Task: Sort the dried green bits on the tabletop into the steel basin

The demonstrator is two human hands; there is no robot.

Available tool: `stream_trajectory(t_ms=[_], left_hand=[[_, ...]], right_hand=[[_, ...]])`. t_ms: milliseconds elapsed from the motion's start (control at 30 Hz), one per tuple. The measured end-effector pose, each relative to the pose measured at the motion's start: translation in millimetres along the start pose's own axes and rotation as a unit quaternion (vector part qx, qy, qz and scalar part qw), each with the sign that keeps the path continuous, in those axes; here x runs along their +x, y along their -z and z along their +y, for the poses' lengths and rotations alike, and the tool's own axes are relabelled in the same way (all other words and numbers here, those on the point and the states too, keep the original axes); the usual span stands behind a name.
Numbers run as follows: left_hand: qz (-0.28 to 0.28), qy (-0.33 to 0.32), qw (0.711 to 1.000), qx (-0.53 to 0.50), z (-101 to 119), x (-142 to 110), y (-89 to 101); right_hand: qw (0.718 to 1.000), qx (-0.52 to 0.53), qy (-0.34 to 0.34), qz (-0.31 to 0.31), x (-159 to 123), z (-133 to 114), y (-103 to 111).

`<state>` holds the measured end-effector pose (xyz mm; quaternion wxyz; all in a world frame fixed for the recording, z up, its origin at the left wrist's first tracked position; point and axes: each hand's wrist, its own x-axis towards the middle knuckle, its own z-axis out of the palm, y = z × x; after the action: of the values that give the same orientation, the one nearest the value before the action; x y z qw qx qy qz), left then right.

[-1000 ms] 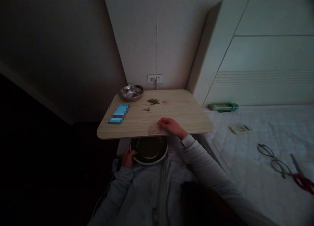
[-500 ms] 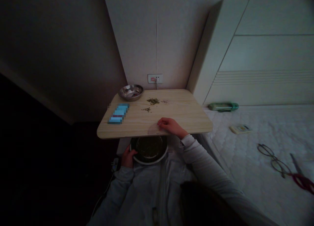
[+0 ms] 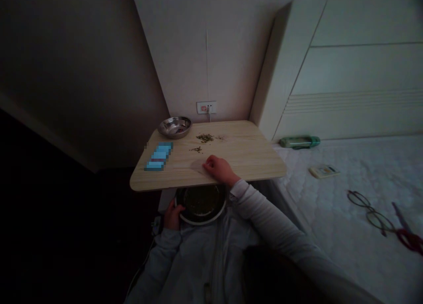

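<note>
My left hand (image 3: 172, 214) is closed on the left rim of a round, dark-bottomed bowl (image 3: 201, 202) with a pale rim, held over my lap just under the table's front edge. My right hand (image 3: 218, 168) is above the front of the table, its fingers closed on a thin clear plastic piece (image 3: 197, 165) whose exact kind I cannot make out. Beyond that hand lie a pile of small green grains (image 3: 205, 138) and a smaller scatter of green grains (image 3: 196, 150). A few pinkish bits (image 3: 224, 139) are right of the pile.
The small wooden table (image 3: 254, 158) holds a steel bowl (image 3: 175, 127) at back left and a phone (image 3: 159, 156). On the bed (image 3: 297, 185) lie a green bottle (image 3: 299, 142), a pale box-like item (image 3: 324, 171), glasses (image 3: 370, 211) and scissors (image 3: 410, 240). A socket (image 3: 206, 107) is behind.
My right hand has moved left and slightly away from me, bringing the clear plastic piece farther onto the table. My left hand still grips the bowl. The view has shifted slightly.
</note>
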<state>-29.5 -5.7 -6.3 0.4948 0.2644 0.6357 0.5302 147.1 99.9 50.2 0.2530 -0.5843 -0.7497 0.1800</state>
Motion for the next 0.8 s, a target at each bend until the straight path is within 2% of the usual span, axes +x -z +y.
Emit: stream_trajectory(t_ms=[200,333,467,633,800], left_hand=[[0.009,0.025,1.0,-0.01,0.8,-0.7,-0.4],[0.002,0.014,1.0,-0.017,-0.6,0.2,-1.2],[0.004,0.024,0.999,-0.02,-2.5,1.2,-1.1],[0.003,0.014,1.0,-0.019,-6.2,4.7,1.2],[0.016,-0.008,1.0,-0.015,-5.2,2.5,0.8]], right_hand=[[0.998,-0.046,-0.039,0.024,11.4,27.7,17.6],[0.993,-0.077,-0.081,0.03,30.0,56.5,36.3],[0.989,-0.103,-0.095,0.045,51.9,76.4,52.4],[0.987,-0.118,-0.08,0.069,74.2,84.6,63.3],[0.986,-0.128,-0.065,0.081,82.0,80.0,65.5]])
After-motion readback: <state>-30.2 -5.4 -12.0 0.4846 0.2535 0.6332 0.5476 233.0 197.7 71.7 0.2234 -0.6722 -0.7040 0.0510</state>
